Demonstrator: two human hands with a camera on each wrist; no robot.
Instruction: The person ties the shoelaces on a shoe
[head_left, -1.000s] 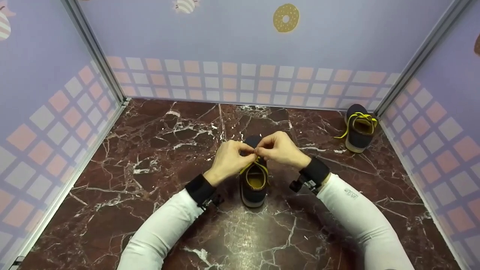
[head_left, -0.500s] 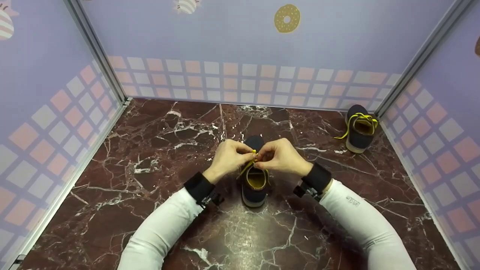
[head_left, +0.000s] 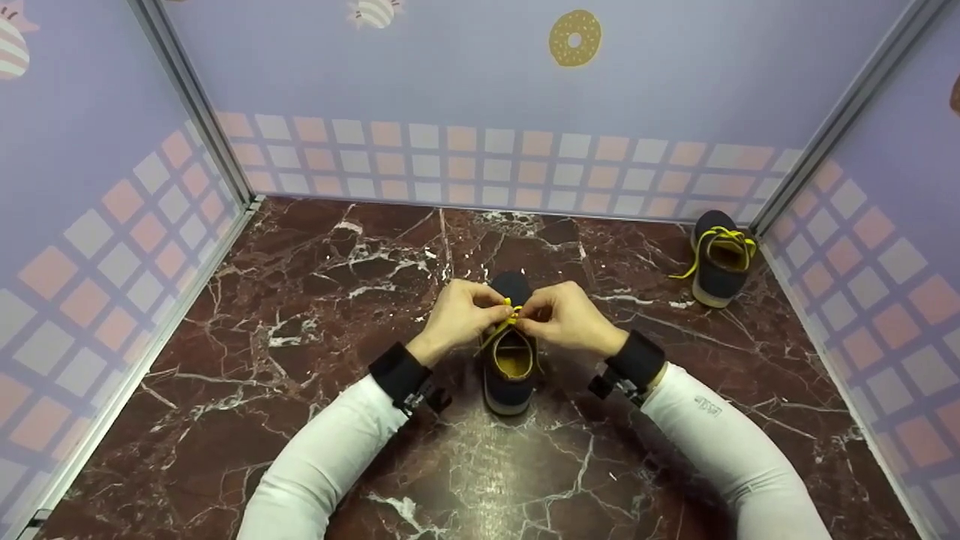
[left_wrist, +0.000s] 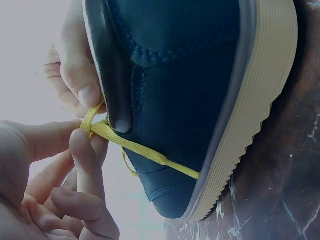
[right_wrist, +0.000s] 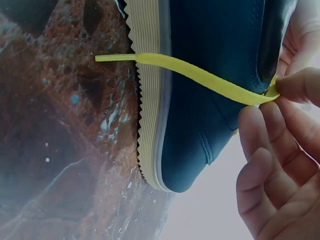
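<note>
A dark blue shoe [head_left: 508, 396] with a cream sole and yellow lining stands on the floor, toe away from me. Over its tongue, my left hand [head_left: 463, 313] pinches a yellow shoelace [left_wrist: 137, 147] between thumb and fingers. From the other side my right hand [head_left: 576, 319] pinches the lace too, its fingertips almost meeting the left ones. In the left wrist view a loose lace end slants down the shoe's side to the sole. The right wrist view has another lace end [right_wrist: 210, 81] hanging past the sole on that side. Fingers partly hide the crossing of the laces.
A second dark shoe [head_left: 720, 274] with a tied yellow lace sits at the back right corner, near the wall. Purple panels with a checked border [head_left: 517, 169] enclose the dark red marbled floor [head_left: 322, 315] at the back and both sides.
Both hands have stayed over the shoe's tongue, the right one shifting slightly down and toward me. A yellow loop of lace now shows between the fingertips. The shoe has barely moved.
</note>
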